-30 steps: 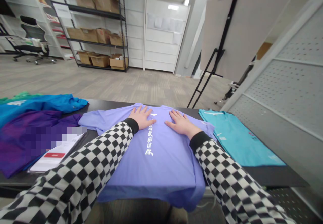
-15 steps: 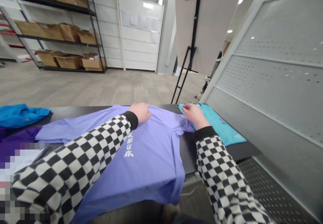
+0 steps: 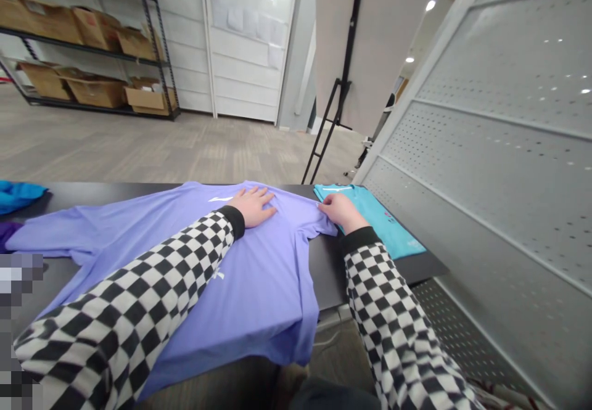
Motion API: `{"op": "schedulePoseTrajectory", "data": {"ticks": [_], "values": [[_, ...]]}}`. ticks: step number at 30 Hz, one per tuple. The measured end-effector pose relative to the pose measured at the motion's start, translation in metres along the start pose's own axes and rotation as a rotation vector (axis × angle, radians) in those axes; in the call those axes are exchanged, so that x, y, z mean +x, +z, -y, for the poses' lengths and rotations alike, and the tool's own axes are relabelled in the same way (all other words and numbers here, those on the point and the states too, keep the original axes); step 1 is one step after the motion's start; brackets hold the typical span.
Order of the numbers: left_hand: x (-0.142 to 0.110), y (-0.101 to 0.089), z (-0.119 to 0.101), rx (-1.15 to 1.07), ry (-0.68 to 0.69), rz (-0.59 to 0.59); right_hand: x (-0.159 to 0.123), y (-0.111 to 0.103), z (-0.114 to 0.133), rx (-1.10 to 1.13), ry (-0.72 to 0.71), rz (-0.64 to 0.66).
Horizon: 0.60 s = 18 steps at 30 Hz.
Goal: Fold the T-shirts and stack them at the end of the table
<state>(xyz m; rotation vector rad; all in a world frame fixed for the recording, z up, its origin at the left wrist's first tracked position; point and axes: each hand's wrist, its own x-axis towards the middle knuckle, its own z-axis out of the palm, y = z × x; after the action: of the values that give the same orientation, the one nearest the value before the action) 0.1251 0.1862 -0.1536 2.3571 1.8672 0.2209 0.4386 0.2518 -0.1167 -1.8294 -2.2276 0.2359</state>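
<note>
A lavender T-shirt (image 3: 259, 274) lies spread over the black table, its hem hanging past the front edge. White lettering on its chest is mostly covered by my left forearm. My left hand (image 3: 253, 205) rests flat on the upper part of the shirt, fingers spread. At the shirt's right sleeve, my right hand (image 3: 341, 210) pinches the cloth near the sleeve's upper edge between thumb and fingers. Just beyond and to the right of that hand is a folded turquoise T-shirt (image 3: 383, 222) with small prints on it.
Blue cloth (image 3: 21, 195) and purple cloth (image 3: 8, 232) lie at the table's left end. A grey perforated panel (image 3: 490, 151) rises along the right side. Behind the black table (image 3: 324, 268) stand an easel with a board (image 3: 370, 46) and a shelf of cardboard boxes (image 3: 97, 89).
My left hand has flattened, with its fingers now spread on the shirt. The right sleeve lies straighter, with my right hand at its edge. The camera view has turned slightly right.
</note>
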Motion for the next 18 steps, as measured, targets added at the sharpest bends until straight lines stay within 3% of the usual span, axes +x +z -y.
{"op": "schedulePoseTrajectory", "data": {"ticks": [5,11,14,18], "values": [[-0.003,-0.001,0.007,0.034,-0.036,0.004,0.004,0.014,0.007,0.245,-0.096,-0.239],[-0.004,-0.003,0.010,0.031,-0.033,-0.009,0.017,0.034,0.011,0.746,-0.028,-0.265],[-0.004,-0.002,0.009,0.037,-0.036,-0.015,0.018,0.030,0.008,0.679,0.042,-0.332],[-0.005,-0.003,0.008,0.034,-0.035,-0.011,0.013,0.016,0.000,0.349,0.087,-0.334]]}}
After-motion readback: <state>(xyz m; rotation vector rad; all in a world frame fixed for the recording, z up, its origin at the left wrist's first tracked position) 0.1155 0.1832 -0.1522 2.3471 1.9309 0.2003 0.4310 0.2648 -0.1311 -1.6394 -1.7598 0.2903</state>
